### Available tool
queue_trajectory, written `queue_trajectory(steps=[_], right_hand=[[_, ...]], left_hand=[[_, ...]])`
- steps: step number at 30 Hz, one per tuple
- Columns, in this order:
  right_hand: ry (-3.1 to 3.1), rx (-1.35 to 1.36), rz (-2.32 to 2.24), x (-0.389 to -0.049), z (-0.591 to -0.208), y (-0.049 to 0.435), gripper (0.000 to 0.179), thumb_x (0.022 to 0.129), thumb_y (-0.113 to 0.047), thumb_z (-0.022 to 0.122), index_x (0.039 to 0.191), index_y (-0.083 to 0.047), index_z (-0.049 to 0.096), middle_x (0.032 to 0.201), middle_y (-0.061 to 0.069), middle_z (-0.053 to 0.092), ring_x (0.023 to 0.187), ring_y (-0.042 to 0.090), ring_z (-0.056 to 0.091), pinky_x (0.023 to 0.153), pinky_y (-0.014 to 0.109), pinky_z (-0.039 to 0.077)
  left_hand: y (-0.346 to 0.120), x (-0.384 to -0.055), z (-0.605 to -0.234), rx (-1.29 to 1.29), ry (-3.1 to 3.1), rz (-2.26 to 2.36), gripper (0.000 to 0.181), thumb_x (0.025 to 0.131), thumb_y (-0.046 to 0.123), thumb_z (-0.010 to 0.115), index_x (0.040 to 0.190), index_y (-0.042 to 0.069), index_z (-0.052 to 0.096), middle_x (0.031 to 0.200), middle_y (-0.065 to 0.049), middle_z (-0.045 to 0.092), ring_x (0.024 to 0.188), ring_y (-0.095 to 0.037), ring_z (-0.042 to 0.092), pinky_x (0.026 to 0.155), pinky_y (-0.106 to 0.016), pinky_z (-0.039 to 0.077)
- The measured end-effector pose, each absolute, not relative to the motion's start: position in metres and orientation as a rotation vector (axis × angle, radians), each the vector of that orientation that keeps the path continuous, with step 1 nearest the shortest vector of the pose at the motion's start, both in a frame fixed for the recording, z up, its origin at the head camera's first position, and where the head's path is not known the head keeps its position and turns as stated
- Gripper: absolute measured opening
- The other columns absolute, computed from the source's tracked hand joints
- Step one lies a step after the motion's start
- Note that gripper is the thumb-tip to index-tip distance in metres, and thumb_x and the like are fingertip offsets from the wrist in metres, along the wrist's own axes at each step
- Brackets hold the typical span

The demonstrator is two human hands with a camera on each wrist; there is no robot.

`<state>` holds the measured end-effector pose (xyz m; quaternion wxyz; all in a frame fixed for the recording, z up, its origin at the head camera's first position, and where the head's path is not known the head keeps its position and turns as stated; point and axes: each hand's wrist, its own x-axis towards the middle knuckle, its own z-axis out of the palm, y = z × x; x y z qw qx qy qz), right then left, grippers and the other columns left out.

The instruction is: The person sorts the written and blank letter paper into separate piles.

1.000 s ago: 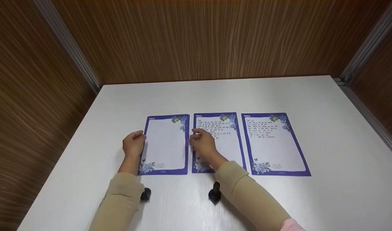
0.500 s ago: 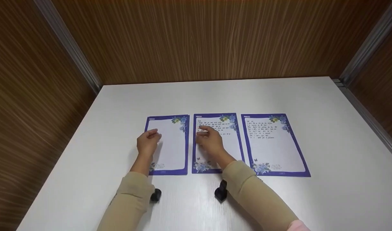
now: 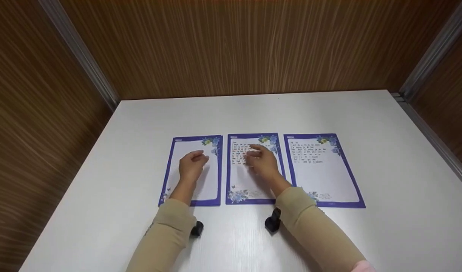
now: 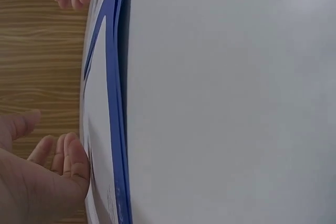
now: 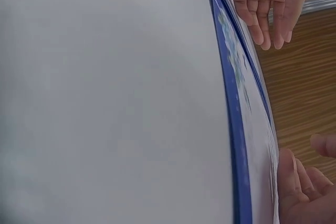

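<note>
Three blue-bordered floral sheets lie side by side on the white table (image 3: pixel 140 124). The left sheet (image 3: pixel 212 181) is blank, the middle sheet (image 3: pixel 240 177) and the right sheet (image 3: pixel 321 170) carry handwriting. My left hand (image 3: pixel 193 164) hovers over the blank left sheet with fingers loosely curled, holding nothing. Over the upper part of the middle sheet, my right hand (image 3: pixel 263 158) is relaxed and empty too. The left wrist view shows my left hand's fingers (image 4: pixel 63 156) beside the sheet's blue edge (image 4: pixel 118 129). In the right wrist view my right hand (image 5: pixel 299 187) is close above a blue border (image 5: pixel 236 129).
Wood-grain walls (image 3: pixel 234 45) close in the table at the back and on both sides, with metal corner strips (image 3: pixel 79 53). A small black wrist camera (image 3: pixel 272 221) sits under each beige sleeve. Bare tabletop surrounds the sheets.
Both hands have moved right: the left hand from the blank sheet's left edge to over its middle, the right hand from the middle sheet's left edge to over its upper centre.
</note>
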<state>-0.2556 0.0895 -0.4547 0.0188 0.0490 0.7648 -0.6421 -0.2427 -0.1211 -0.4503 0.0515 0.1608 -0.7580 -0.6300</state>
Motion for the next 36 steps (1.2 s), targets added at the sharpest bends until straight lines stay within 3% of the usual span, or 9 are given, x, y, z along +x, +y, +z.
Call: queue_trajectory(steps=[7, 26, 36], right_hand=[[2.417, 0.208, -1.940, -0.258, -0.453, 0.108, 0.049, 0.088, -0.005, 0.064, 0.136, -0.004, 0.050, 0.115, 0.016, 0.064, 0.083, 0.022, 0.068, 0.051, 0.023, 0.049], [2.512, 0.333, -1.830, -0.258, -0.449, 0.163, 0.047, 0.094, -0.009, 0.059, 0.139, -0.005, 0.046, 0.121, 0.015, 0.061, 0.099, 0.025, 0.063, 0.075, 0.029, 0.054], [2.549, 0.418, -1.768, -0.255, -0.449, 0.172, 0.048, 0.093, -0.013, 0.058, 0.139, -0.007, 0.046, 0.122, 0.013, 0.060, 0.101, 0.025, 0.061, 0.074, 0.031, 0.053]], left_hand=[[-0.101, -0.244, -0.449, 0.459, -2.359, -1.898, 0.034, 0.086, 0.007, 0.067, 0.119, -0.002, 0.063, 0.109, -0.016, 0.064, 0.104, -0.027, 0.060, 0.087, -0.032, 0.050], [-0.070, -0.246, -0.447, 0.407, -2.470, -1.877, 0.036, 0.087, 0.012, 0.068, 0.121, 0.001, 0.062, 0.113, -0.013, 0.063, 0.105, -0.025, 0.060, 0.086, -0.032, 0.052], [-0.069, -0.245, -0.446, 0.418, -2.440, -2.011, 0.038, 0.089, 0.010, 0.066, 0.125, 0.000, 0.059, 0.120, -0.015, 0.060, 0.111, -0.027, 0.058, 0.087, -0.033, 0.052]])
